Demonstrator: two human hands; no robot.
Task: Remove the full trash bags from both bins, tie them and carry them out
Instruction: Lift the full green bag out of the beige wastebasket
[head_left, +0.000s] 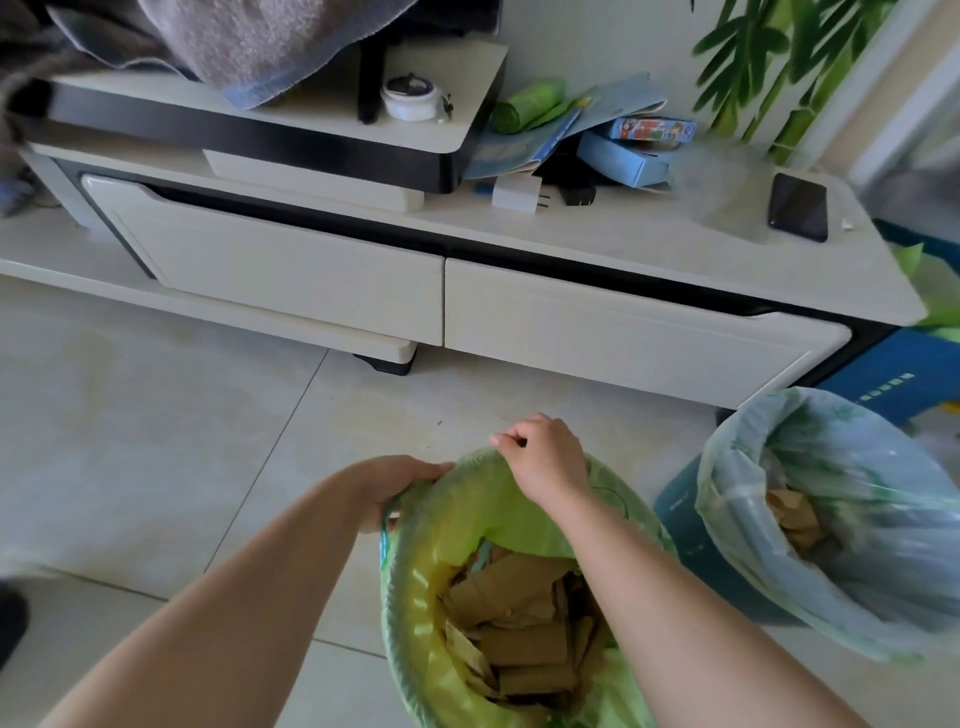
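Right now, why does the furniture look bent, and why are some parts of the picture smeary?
In the head view, the wide-angle lens bows the cabinet edges into curves. The clear bag at right and the plant are smeared by blur, while the green bag and both hands, left hand and right hand, stay fairly sharp. Light is soft and even, with a pale sheen on the floor tiles.

Single head view looks steeply down, close over the floor (156, 441)

Soft daylight, mild shadows (edges bowed, right side smeared).
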